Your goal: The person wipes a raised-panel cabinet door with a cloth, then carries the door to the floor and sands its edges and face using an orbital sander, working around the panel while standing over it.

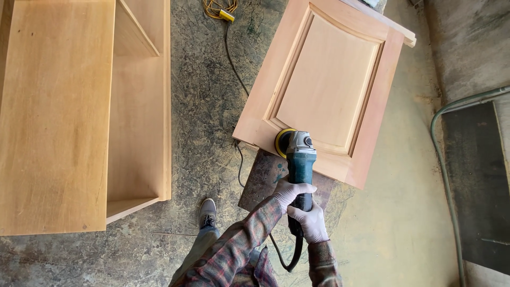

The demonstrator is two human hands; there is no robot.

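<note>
I hold a teal and grey angle sander (300, 159) with both white-gloved hands. My left hand (289, 191) wraps the body just behind the head. Behind it, my right hand (311, 223) grips the rear of the handle, where the black cord leaves. The sander's yellow pad (281, 141) lies against the bottom rail of a pale wooden raised-panel cabinet door (329, 79). The door lies flat on a dark, stained stand (263, 180) that shows under its near edge.
A large open wooden cabinet (79, 117) lies on the floor at the left. A yellow cable coil (220, 9) and its black cord run down the concrete floor. A green pipe (441, 138) and a dark mat (481, 180) are at the right. My shoe (207, 212) is beside the stand.
</note>
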